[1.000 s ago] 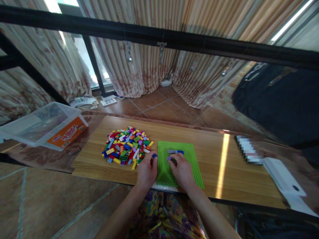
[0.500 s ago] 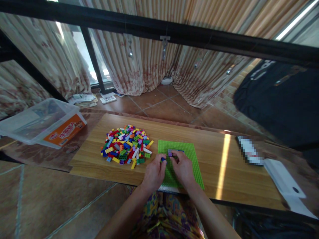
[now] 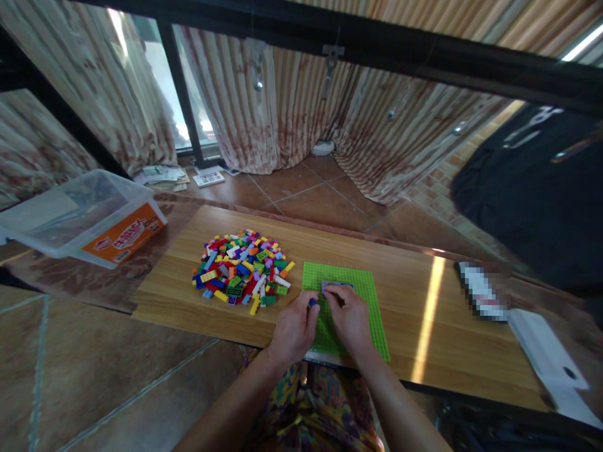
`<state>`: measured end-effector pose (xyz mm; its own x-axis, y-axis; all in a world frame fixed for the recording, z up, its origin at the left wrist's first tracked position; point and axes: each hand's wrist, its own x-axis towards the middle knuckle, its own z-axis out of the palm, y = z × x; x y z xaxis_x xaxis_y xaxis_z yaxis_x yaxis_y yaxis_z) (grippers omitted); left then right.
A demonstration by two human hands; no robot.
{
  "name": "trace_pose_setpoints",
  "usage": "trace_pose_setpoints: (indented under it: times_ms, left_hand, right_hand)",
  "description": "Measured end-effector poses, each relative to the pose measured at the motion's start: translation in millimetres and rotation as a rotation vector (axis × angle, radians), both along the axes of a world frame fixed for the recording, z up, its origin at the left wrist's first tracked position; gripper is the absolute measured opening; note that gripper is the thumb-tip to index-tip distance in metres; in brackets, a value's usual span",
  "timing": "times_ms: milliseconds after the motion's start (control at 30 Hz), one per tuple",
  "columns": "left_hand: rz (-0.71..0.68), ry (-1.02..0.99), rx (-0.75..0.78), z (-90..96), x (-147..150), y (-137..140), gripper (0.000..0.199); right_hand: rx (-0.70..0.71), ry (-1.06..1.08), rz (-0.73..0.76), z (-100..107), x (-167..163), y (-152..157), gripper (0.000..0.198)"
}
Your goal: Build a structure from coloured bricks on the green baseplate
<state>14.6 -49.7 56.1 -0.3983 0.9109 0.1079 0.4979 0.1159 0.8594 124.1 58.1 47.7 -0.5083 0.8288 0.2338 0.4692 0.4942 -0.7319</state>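
A green studded baseplate (image 3: 374,314) lies on the wooden board under my hands. My left hand (image 3: 294,323) is closed over the plate's left edge, pinching a small blue brick (image 3: 312,302) between thumb and fingers. Close by on the right, my right hand (image 3: 349,314) has its thumb and fingertips on a purple brick (image 3: 325,284) at the upper part of the plate. Beside that brick a bit of blue brick (image 3: 349,285) shows above my knuckles; my fingers hide the rest. A heap of mixed coloured bricks (image 3: 245,270) lies left of the plate.
The wooden board (image 3: 179,307) carries the heap and plate. A clear plastic box (image 3: 80,220) with an orange label stands at the far left. On the right are a blurred-out object (image 3: 483,292) and a white flat piece (image 3: 546,348). A dark bar (image 3: 292,25) crosses overhead.
The purple brick now sits in line with the blue brick on the plate, my right fingertips still on it. My left hand keeps its blue brick. The camera view has shifted slightly.
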Motion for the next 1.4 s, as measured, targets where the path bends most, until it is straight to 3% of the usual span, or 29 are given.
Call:
trace_pose_setpoints:
  times_ms: [200, 600, 967, 1300, 1400]
  left_hand:
    - [-0.001, -0.005, 0.001, -3.5, 0, 0, 0.022]
    - [0.005, -0.018, 0.004, -2.7, 1, 1, 0.020]
    - [0.008, 0.008, 0.028, -3.8, 1, 2, 0.020]
    - [0.041, 0.040, 0.011, -0.4, 2, 2, 0.020]
    - [0.041, 0.027, 0.020, -1.2, 2, 2, 0.020]
  right_hand:
    - [-0.008, 0.009, -0.008, 3, -1, -1, 0.019]
    - [0.103, -0.105, 0.084, -3, 3, -11, 0.030]
    - [0.168, -0.161, 0.069, -6, 3, -13, 0.033]
    - [0.090, -0.007, 0.049, 3, 10, -4, 0.031]
    - [0.135, -0.010, 0.020, 6, 12, 1, 0.030]
